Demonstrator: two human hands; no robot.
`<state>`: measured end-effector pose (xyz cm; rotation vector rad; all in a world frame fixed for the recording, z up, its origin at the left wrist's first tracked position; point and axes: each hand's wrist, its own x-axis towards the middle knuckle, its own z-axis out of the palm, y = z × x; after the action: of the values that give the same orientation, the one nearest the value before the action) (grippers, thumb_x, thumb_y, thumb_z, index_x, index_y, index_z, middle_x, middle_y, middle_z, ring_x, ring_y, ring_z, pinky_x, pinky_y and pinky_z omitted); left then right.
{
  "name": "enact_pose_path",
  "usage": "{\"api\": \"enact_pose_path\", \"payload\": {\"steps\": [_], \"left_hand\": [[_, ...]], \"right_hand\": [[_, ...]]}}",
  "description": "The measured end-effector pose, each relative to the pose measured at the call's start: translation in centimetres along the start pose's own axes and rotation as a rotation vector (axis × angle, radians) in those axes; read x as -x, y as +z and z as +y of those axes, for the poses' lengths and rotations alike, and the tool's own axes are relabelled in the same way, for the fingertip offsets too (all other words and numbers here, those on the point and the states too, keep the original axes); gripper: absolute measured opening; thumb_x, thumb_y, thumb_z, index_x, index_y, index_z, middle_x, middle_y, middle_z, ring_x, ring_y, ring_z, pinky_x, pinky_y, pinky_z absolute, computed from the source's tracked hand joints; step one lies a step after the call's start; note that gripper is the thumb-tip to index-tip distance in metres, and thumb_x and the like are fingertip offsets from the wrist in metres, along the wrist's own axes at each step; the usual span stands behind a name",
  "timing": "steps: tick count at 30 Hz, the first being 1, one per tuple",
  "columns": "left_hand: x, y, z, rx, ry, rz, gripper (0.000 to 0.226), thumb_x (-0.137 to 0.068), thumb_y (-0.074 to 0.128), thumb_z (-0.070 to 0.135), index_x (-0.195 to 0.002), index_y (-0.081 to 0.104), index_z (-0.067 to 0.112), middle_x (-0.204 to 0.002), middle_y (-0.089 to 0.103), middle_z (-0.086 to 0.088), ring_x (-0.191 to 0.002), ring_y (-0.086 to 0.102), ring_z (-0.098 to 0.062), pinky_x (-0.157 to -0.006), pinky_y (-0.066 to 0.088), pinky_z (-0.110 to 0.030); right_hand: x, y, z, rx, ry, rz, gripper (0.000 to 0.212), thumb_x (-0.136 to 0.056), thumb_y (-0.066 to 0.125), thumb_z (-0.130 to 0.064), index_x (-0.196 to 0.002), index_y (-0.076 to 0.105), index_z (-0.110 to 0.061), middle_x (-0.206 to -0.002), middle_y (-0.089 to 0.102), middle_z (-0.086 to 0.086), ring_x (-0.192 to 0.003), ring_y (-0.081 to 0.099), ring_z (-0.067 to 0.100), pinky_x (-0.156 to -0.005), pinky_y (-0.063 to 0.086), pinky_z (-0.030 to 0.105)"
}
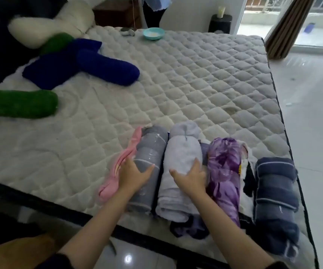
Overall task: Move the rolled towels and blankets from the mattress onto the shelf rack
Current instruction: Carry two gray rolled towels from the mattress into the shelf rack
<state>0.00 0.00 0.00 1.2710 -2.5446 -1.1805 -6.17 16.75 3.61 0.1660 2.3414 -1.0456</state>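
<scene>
Several rolled towels and blankets lie side by side at the near edge of the quilted white mattress (176, 84): a pink roll (121, 162), a grey roll (151, 148), a pale lavender roll (182, 152), a purple floral roll (224, 167) and a navy striped roll (275, 183). My left hand (132, 174) rests on the grey roll with its fingers curled over the roll's left side. My right hand (190, 176) lies on the lavender roll, fingers reaching into the gap beside the purple roll. No shelf rack is in view.
A blue, green and white plush toy (79, 61) sprawls over the mattress's far left. A teal bowl (153, 33) sits at the far edge. A person (155, 8) stands behind the bed. A curtain (286, 26) and glossy tiled floor (311, 105) are on the right.
</scene>
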Motion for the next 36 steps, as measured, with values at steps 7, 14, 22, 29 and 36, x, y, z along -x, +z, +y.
{"api": "enact_pose_path", "payload": {"steps": [7, 14, 22, 29, 36], "left_hand": [[-3.8, 1.0, 1.1, -0.17, -0.125, -0.15, 0.131, -0.034, 0.075, 0.074, -0.145, 0.029, 0.021, -0.144, 0.048, -0.006, -0.129, 0.051, -0.027, -0.104, 0.044, -0.041], [-2.7, 0.5, 2.0, -0.236, -0.116, -0.094, 0.108, -0.047, 0.081, 0.061, -0.137, 0.042, 0.017, -0.133, 0.058, -0.007, -0.12, 0.058, -0.029, -0.093, 0.048, -0.035], [5.2, -5.8, 0.5, -0.16, -0.195, 0.075, 0.101, -0.05, 0.081, 0.062, -0.134, 0.045, 0.02, -0.127, 0.063, -0.008, -0.114, 0.061, -0.03, -0.085, 0.047, -0.033], [19.8, -13.9, -5.7, 0.109, -0.347, 0.394, 0.089, -0.052, 0.084, 0.055, -0.124, 0.053, 0.015, -0.123, 0.064, -0.01, -0.109, 0.062, -0.03, -0.086, 0.05, -0.033], [40.9, -18.9, -14.3, 0.288, -0.558, 0.767, 0.083, -0.051, 0.086, 0.052, -0.119, 0.055, 0.016, -0.113, 0.065, -0.006, -0.096, 0.062, -0.027, -0.08, 0.051, -0.038]], "right_hand": [[-5.4, 1.3, -0.8, 0.028, 0.12, -0.066, 0.116, -0.065, 0.073, -0.057, -0.144, -0.01, -0.039, -0.145, 0.018, 0.032, -0.125, 0.039, 0.044, -0.103, 0.035, 0.046], [-5.8, 0.8, 0.5, -0.14, -0.014, 0.063, 0.078, -0.073, 0.068, -0.025, -0.138, 0.025, -0.029, -0.119, 0.056, 0.017, -0.104, 0.053, 0.035, -0.08, 0.038, 0.033], [-1.0, -0.8, -0.8, -0.344, -0.113, -0.003, 0.076, -0.077, 0.068, -0.019, -0.142, 0.029, -0.024, -0.118, 0.051, 0.004, -0.091, 0.044, 0.02, -0.081, 0.036, 0.029], [10.9, 2.6, -0.4, -0.318, -0.376, -0.262, 0.083, -0.074, 0.069, -0.025, -0.143, 0.024, -0.025, -0.141, 0.044, 0.012, -0.12, 0.049, 0.032, -0.101, 0.043, 0.044], [27.6, 8.2, 2.7, -0.126, -0.719, -0.648, 0.084, -0.073, 0.071, -0.023, -0.144, 0.025, -0.025, -0.146, 0.039, 0.006, -0.131, 0.041, 0.029, -0.103, 0.038, 0.037]]}}
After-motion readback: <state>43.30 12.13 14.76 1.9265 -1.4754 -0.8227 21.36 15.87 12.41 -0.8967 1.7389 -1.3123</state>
